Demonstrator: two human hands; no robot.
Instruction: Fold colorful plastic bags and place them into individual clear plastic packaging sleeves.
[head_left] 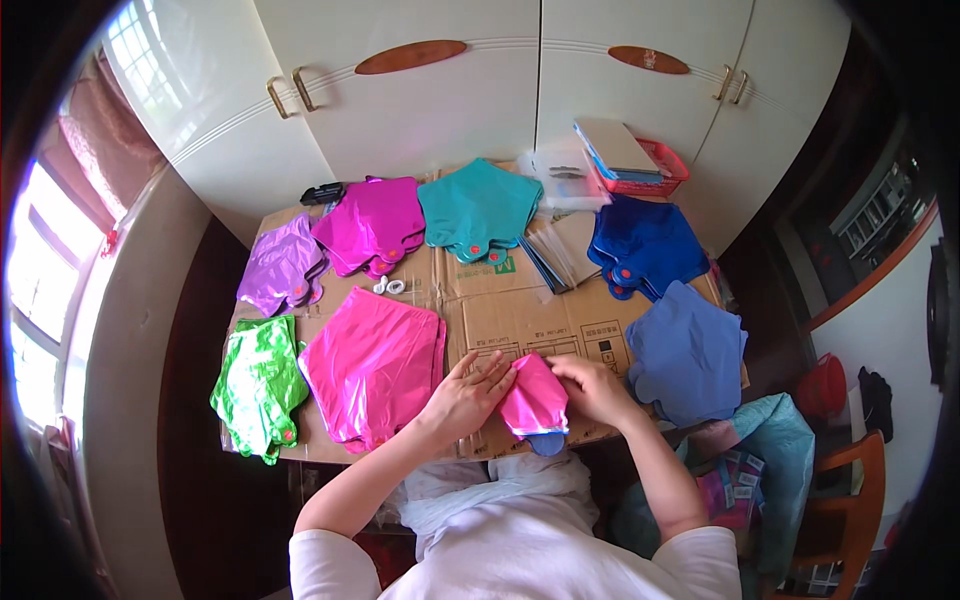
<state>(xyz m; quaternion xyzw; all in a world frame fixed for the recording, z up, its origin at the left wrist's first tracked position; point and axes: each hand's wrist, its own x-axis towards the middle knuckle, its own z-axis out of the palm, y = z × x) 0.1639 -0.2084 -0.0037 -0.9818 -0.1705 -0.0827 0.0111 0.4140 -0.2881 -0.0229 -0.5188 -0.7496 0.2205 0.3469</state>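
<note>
From the head view I see both hands meeting at the near edge of the flattened brown cardboard sheet that covers the table. My left hand lies flat with fingers spread against the left side of a small folded hot-pink foil balloon, pressing it down, while my right hand curls over its right edge and pinches it — a grip that looks meant to keep the slippery foil folded, as I judge it.

The other deflated foil balloons lie sorted by colour in separate piles around the sheet, which reads as keeping colours apart. I count seven piles: shiny green near left, large hot pink beside it, lilac far left, magenta, teal at the far middle, dark blue far right, and periwinkle blue near right. How many lie in each pile I cannot tell.

One red plastic basket holding flat booklets sits at the far right — and two small white rings lie between the piles.
</note>
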